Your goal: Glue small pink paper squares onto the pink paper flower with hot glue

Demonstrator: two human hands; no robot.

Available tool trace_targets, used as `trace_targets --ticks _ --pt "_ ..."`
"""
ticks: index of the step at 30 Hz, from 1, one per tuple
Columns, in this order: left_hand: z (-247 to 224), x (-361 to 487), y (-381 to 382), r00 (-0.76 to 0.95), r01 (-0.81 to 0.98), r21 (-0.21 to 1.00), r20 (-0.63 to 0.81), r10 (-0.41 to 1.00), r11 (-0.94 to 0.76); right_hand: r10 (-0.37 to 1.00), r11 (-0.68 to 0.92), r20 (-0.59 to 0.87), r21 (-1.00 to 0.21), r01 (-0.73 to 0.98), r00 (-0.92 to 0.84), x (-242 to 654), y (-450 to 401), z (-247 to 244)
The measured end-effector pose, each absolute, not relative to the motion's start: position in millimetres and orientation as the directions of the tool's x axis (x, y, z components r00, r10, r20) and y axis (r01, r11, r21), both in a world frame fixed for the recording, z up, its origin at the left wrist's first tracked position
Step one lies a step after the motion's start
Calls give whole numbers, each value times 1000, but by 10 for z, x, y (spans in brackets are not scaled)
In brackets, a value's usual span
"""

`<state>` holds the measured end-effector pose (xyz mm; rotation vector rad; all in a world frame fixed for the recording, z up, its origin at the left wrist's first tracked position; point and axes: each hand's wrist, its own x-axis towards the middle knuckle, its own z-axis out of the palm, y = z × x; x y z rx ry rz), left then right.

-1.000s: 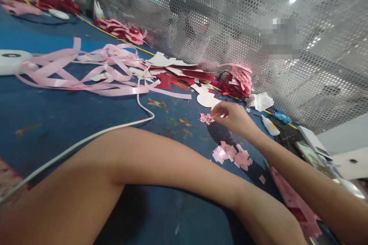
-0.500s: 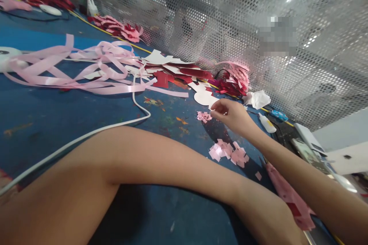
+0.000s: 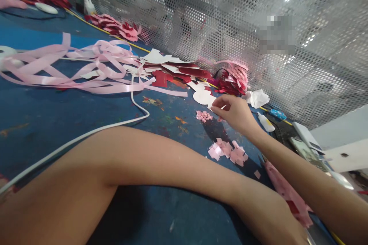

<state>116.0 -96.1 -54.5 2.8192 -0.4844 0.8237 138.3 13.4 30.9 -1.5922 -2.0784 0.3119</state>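
My right hand [image 3: 235, 113] is over the blue table, with thumb and fingers curled into a pinch. Whatever lies between the fingertips is too small to make out. Close beside them is a white paper cutout [image 3: 202, 97]. A small heap of tiny pink scraps [image 3: 204, 116] sits just left of the fingers. Nearer to me lies a loose pile of pink ribbon squares [image 3: 228, 151], with one single pink square [image 3: 257, 174] apart. My left hand [image 3: 287, 226] is at the lower right, its fingers cut off by the frame's edge. A pink fabric piece [image 3: 289, 195] rests near it.
Long pink ribbon [image 3: 112, 84] lies tangled at the left. A white cord [image 3: 94, 132] crosses the table [image 3: 172, 214]. White and red card pieces [image 3: 178, 67] are stacked by the perforated metal screen [image 3: 290, 84]. A glue bottle [image 3: 266, 122] lies right of my hand.
My right hand has turned slightly and moved a little rightward relative to the scraps, still pinching. The view has shifted slightly. My left arm stays about where it was.
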Motion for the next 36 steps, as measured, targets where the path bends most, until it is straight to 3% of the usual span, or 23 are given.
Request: trace_targets --ticks 2,5,8,11,17,21,27,32,36 --pt "-513 1154 -951 851 -262 157 504 -151 -952 954 299 161 -449 842 -253 1427 97 363" --pt "-486 1150 -942 851 -251 189 510 -123 -949 920 320 -64 -450 834 -388 1522 0 390" --pt "-440 1120 -936 813 -410 181 516 -269 -894 877 306 -202 -465 831 -436 1615 -105 331" --pt "-358 1076 -922 733 -602 160 499 -462 -782 868 277 -247 -478 834 -430 1664 -174 258" --pt "-221 1036 -883 671 -700 110 440 -597 -705 913 266 -154 -481 836 -378 1684 -267 300" --pt "-282 1044 -876 561 -738 -68 492 -666 -672 950 226 -68 -521 823 -303 1744 -367 362" --pt "-436 1068 -855 394 -668 -286 647 -653 -687 968 168 -46 -616 769 -249 1843 -531 350" --pt "-407 1017 -822 442 -608 -278 659 -608 -743 978 91 -53 -754 651 -199 1941 -673 316" --pt "-336 971 -813 531 -621 -190 611 -587 -760 972 195 61 -752 630 -228 2008 -787 293"
